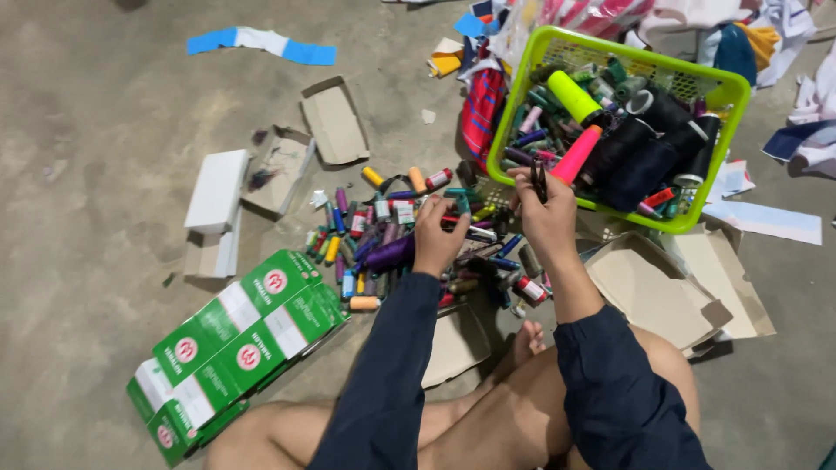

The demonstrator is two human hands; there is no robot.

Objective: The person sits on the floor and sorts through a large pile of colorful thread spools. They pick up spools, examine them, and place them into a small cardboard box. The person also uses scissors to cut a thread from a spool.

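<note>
The person sits on the concrete floor with both dark-sleeved arms stretched forward. The left hand reaches palm-down into the scattered pile of small coloured thread spools, its fingers curled around a small teal spool at the fingertips. The right hand is raised at the near rim of the lime-green plastic basket, pinching a small dark spool between thumb and fingers. Large black, yellow and pink thread cones fill the basket. Green-and-white cardboard boxes lie near the left knee.
</note>
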